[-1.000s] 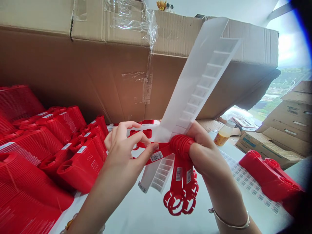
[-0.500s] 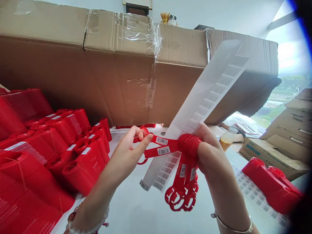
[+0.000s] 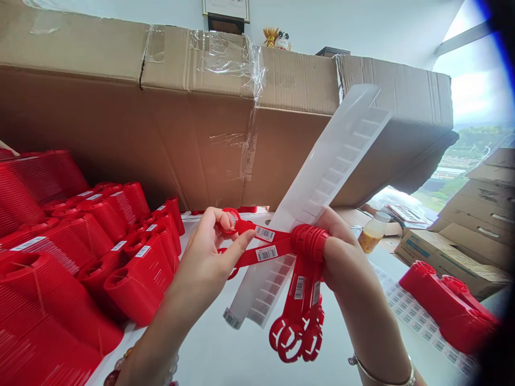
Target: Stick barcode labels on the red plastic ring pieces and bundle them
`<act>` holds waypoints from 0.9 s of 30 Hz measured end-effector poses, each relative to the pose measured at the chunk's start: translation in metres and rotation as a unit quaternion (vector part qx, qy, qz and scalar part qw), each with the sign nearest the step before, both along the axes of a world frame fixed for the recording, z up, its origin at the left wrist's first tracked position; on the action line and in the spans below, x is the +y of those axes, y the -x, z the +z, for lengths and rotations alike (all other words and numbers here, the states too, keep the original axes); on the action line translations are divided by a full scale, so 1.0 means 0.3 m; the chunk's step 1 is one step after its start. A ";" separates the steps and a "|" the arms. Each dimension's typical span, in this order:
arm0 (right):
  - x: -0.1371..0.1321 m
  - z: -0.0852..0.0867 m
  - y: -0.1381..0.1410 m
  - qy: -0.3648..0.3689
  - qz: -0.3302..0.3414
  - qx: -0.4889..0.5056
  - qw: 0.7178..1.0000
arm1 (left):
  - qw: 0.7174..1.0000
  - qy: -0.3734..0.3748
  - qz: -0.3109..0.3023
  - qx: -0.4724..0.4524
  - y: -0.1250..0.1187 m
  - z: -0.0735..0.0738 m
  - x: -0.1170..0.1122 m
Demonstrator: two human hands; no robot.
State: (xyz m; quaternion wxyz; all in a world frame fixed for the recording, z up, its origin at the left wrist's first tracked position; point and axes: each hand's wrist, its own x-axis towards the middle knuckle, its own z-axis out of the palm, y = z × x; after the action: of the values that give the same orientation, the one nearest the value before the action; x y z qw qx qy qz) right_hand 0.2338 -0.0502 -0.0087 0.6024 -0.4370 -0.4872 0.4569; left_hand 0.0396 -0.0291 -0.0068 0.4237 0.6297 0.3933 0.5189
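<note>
Since a second ago the left hand (image 3: pixel 209 260) has drawn a second of the red arms (image 3: pixel 265 244) out to the left. It now pinches both, thumb against fingers. The right hand (image 3: pixel 348 260) is clamped round the stacked red hub (image 3: pixel 309 241) and the white ribbed strip (image 3: pixel 338 161), which slants up to the far right. All of this is held above the white table (image 3: pixel 225 354), near centre. The big taped cardboard box (image 3: pixel 120 118) behind is shut, its contents hidden. Closed cartons (image 3: pixel 454 252) sit at the far right, with a bottle (image 3: pixel 372 231) of yellow liquid just beside them.
</note>
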 end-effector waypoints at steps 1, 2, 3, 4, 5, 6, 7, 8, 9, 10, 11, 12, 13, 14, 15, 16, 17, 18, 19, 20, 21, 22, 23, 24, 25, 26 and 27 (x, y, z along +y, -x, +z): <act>-0.001 0.003 0.005 -0.002 0.007 0.002 1.000 | 1.000 -0.004 0.012 0.008 0.000 -0.003 -0.001; -0.002 0.005 0.012 -0.007 0.011 0.001 1.000 | 0.999 -0.012 0.030 0.021 -0.001 -0.007 -0.003; -0.005 0.006 0.020 -0.014 0.008 -0.001 1.000 | 0.998 -0.023 0.054 0.035 -0.001 -0.012 -0.003; -0.007 0.005 0.029 -0.025 0.003 -0.006 1.000 | 0.995 -0.034 0.082 0.052 -0.003 -0.018 -0.004; -0.009 0.003 0.038 -0.037 -0.004 -0.012 0.999 | 0.990 -0.045 0.113 0.072 -0.005 -0.023 -0.003; -0.011 -0.001 0.047 -0.048 -0.007 -0.019 0.999 | 0.984 -0.054 0.144 0.093 -0.008 -0.029 -0.002; -0.012 -0.005 0.053 -0.056 -0.006 -0.027 0.998 | 0.977 -0.063 0.171 0.113 -0.011 -0.034 -0.001; -0.012 -0.009 0.058 -0.061 0.001 -0.034 0.998 | 0.970 -0.073 0.192 0.128 -0.014 -0.038 0.001; -0.011 -0.012 0.061 -0.064 0.010 -0.039 0.997 | 0.965 -0.085 0.205 0.137 -0.018 -0.041 0.004; -0.009 -0.015 0.062 -0.065 0.019 -0.041 0.997 | 0.962 -0.098 0.212 0.140 -0.020 -0.042 0.007; -0.006 -0.016 0.060 -0.066 0.025 -0.041 0.997 | 0.960 -0.112 0.214 0.140 -0.021 -0.041 0.010; 0.000 -0.017 0.056 -0.070 0.030 -0.037 0.996 | 0.959 -0.127 0.211 0.139 -0.019 -0.039 0.012; 0.006 -0.017 0.051 -0.075 0.032 -0.033 0.996 | 0.959 -0.139 0.201 0.144 -0.015 -0.033 0.013; 0.014 -0.016 0.042 -0.082 0.030 -0.030 0.996 | 0.959 -0.149 0.185 0.153 -0.007 -0.025 0.012; 0.022 -0.014 0.032 -0.091 0.025 -0.029 0.995 | 0.961 -0.153 0.166 0.161 0.003 -0.014 0.009; 0.032 -0.012 0.019 -0.099 0.017 -0.032 0.994 | 0.964 -0.147 0.148 0.167 0.017 -0.002 0.004; 0.041 -0.010 0.003 -0.106 0.005 -0.041 0.993 | 0.968 -0.133 0.132 0.168 0.031 0.012 -0.003; 0.050 -0.008 -0.014 -0.112 -0.010 -0.055 0.992 | 0.972 -0.111 0.126 0.162 0.046 0.026 -0.012; 0.058 -0.006 -0.032 -0.118 -0.029 -0.074 0.990 | 0.977 -0.088 0.124 0.151 0.060 0.038 -0.020; 0.065 -0.004 -0.050 -0.126 -0.050 -0.095 0.986 | 0.979 -0.072 0.133 0.137 0.072 0.048 -0.027; 0.071 -0.003 -0.067 -0.132 -0.072 -0.116 0.982 | 0.979 -0.065 0.146 0.127 0.081 0.055 -0.031; 0.076 -0.003 -0.080 -0.138 -0.087 -0.134 0.978 | 0.978 -0.069 0.157 0.118 0.085 0.057 -0.032; 0.079 -0.002 -0.090 -0.142 -0.094 -0.149 0.974 | 0.978 -0.073 0.162 0.113 0.085 0.055 -0.030; 0.082 -0.003 -0.095 -0.143 -0.086 -0.162 0.973 | 0.979 -0.075 0.152 0.115 0.080 0.047 -0.024; 0.085 -0.004 -0.095 -0.140 -0.062 -0.173 0.973 | 0.982 -0.071 0.126 0.121 0.071 0.036 -0.015; 0.088 -0.005 -0.092 -0.133 -0.022 -0.180 0.974 | 0.986 -0.064 0.086 0.130 0.059 0.022 -0.004; 0.092 -0.007 -0.085 -0.124 0.026 -0.185 0.975 | 0.988 -0.055 0.037 0.138 0.045 0.005 0.009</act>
State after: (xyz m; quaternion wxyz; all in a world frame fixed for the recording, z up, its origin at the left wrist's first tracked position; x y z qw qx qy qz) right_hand 0.2593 -0.0226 -0.0109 0.5393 -0.4230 -0.6544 0.3195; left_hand 0.0260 -0.0264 -0.0053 0.3110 0.7026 0.4420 0.4628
